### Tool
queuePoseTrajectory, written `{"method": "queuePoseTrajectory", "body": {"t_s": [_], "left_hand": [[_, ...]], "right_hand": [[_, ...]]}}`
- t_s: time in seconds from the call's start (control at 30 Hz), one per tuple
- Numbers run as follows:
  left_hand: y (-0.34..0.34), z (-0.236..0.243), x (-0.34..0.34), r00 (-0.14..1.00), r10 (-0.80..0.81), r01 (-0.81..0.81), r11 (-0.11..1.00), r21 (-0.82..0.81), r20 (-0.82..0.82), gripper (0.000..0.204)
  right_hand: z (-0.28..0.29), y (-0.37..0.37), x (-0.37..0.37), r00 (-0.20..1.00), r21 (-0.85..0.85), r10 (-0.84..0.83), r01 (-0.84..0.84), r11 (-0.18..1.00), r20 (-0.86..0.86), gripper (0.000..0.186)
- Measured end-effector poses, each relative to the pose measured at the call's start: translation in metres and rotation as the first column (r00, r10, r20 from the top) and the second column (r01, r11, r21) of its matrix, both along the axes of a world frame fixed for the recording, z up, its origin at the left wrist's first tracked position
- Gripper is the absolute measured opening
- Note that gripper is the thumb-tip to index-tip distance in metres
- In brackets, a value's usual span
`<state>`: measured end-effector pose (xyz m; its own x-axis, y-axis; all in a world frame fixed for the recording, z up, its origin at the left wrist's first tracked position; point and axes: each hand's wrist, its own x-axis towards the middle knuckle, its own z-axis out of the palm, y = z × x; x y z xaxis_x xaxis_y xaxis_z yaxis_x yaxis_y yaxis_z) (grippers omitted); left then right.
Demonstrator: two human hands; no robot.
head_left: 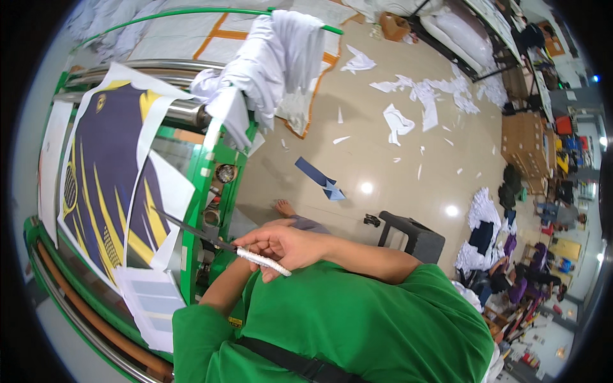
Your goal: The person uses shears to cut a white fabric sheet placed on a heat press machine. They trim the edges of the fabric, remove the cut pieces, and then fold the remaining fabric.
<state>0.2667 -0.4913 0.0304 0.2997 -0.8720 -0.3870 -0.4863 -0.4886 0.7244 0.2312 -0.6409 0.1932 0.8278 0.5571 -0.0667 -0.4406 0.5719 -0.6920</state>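
My right hand is closed on dark-bladed scissors with white-wrapped handles, held level at my waist, the blades reaching toward printed sheets on the left. My left forearm runs behind the right hand, which mostly hides that hand. The sheets, navy and yellow with white margins, lie over the rollers of a green-framed machine; a second cut panel overlaps at their right, with a pale grey-striped sheet below.
White fabric hangs over the machine. On the floor are white scraps, a navy piece, fabric piles and my bare foot. A black stool stands at my right, cartons farther off, and co-workers at far right.
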Motion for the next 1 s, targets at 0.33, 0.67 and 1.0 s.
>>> {"method": "queuePoseTrajectory", "body": {"t_s": [0.33, 0.67, 1.0], "left_hand": [[0.274, 0.077, -0.064, 0.091, 0.806, -0.841, 0.377, -0.389, 0.584, 0.025], [0.351, 0.041, -0.102, 0.104, 0.697, -0.987, 0.161, -0.014, 0.709, 0.102], [0.356, 0.040, -0.104, 0.245, 0.722, -0.968, 0.213, 0.129, 0.647, 0.118]], "right_hand": [[-0.017, 0.071, 0.015, 0.865, -0.263, 0.496, -0.498, 0.826, -0.078, 0.073], [-0.072, 0.191, 0.003, 0.776, -0.584, 0.565, -0.606, 0.541, -0.281, 0.070], [-0.115, 0.239, -0.011, 0.844, -0.715, 0.531, -0.415, 0.563, -0.072, 0.076]]}}
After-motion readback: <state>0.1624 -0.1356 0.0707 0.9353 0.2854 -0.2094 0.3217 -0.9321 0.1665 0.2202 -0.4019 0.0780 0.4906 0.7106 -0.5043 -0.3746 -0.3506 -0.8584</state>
